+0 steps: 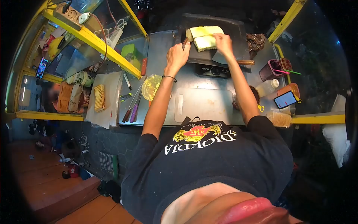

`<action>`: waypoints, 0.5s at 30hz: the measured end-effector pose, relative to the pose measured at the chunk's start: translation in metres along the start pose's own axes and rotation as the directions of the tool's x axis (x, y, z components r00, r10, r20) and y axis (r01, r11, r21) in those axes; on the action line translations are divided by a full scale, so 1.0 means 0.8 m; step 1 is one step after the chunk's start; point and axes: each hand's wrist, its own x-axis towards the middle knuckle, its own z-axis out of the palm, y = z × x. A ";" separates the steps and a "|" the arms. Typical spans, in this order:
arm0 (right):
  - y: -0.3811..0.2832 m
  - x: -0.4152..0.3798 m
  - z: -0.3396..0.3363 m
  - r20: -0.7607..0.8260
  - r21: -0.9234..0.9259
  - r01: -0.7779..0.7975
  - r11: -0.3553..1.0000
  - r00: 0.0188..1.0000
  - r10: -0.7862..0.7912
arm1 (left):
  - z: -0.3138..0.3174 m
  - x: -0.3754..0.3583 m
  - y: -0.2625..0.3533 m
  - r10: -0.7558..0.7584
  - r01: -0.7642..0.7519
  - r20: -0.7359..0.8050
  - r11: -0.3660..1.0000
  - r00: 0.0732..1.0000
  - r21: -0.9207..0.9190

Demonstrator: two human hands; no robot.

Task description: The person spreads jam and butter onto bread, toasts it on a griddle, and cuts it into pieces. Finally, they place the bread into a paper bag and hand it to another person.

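Two pale yellow bread slabs [205, 33] lie side by side on a dark flat griddle [238, 37] at the top centre. My left hand [178, 56] is closed round a dark brown handle at the griddle's left side, beside the bread. The fingers of my right hand [223, 44] are pressed together at the right end of the nearer slab, touching it. Below my right hand a wide metal scraper [219, 58] with a wooden handle rests on the griddle's front edge. Under the griddle is a black stove [212, 71].
A white cutting board [203, 104] lies in front of the stove. To its left are a yellow tub [151, 86] and purple-handled tools [133, 112]. On the right stand a white bottle [269, 86], a dark container [269, 70] and a phone [285, 99]. Yellow frame bars [93, 43] flank the counter.
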 end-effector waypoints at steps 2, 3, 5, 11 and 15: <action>-0.017 0.004 -0.012 -0.136 -0.042 -0.179 0.983 0.976 0.172 | 0.000 -0.001 -0.003 -0.029 0.029 0.010 0.998 1.000 -0.059; -0.018 -0.005 -0.001 -0.130 -0.045 -0.183 0.982 0.976 0.176 | 0.004 -0.002 -0.004 -0.026 0.028 0.029 0.996 0.999 -0.084; -0.020 -0.009 0.022 0.191 -0.101 0.181 0.978 0.969 -0.159 | 0.002 0.006 -0.001 -0.013 0.017 0.039 0.994 0.999 -0.108; -0.015 0.005 0.033 0.381 -0.409 0.231 0.883 0.922 -0.065 | 0.016 0.010 -0.022 -0.137 0.142 0.039 0.942 0.990 -0.304; -0.021 0.013 -0.012 0.194 0.006 0.193 0.981 0.962 -0.191 | 0.006 0.006 -0.018 -0.293 0.285 0.056 0.843 0.955 -0.455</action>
